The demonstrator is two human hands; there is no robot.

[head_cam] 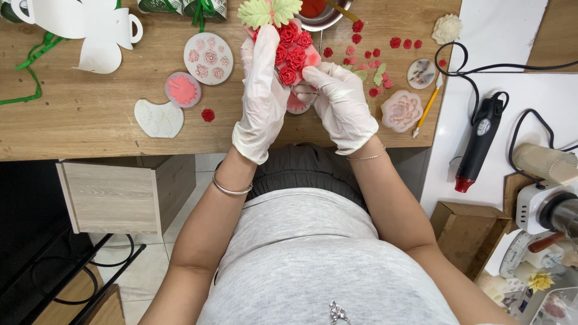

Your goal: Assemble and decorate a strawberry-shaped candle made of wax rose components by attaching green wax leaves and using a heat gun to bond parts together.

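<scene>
The left hand (262, 96), in a white glove, is cupping the back & side of a pink piece covered w/ red roses (291, 51), fingers long and closed around it. The right hand (341, 103), also gloved, is pinching narrow at the piece's lower right edge, fingertips pressing on a rose there. The piece is being held up over the far middle of the wooden table (90, 120), pale green leaves (268, 11) sticking out at its top.

Taking the rose piece as landmark: just behind it a metal bowl (322, 15) w/ red contents is sitting; to its right, small loose red roses (376, 63) are lying scattered; further right, a pale flower mould (401, 110) & a yellow pencil-like tool (427, 108). To its left, a round mould w/ many small flowers (208, 58), a smaller pink-filled mould (182, 89), a white leaf mould (159, 118). Well to the right, on a white surface, a black heat gun (478, 141) is lying.

Doing this well, as I judge it: left hand keeping the piece steady from behind, right pressing gently w/ fingertip only, so petals aren't getting squashed & neighbours aren't shifting.
</scene>
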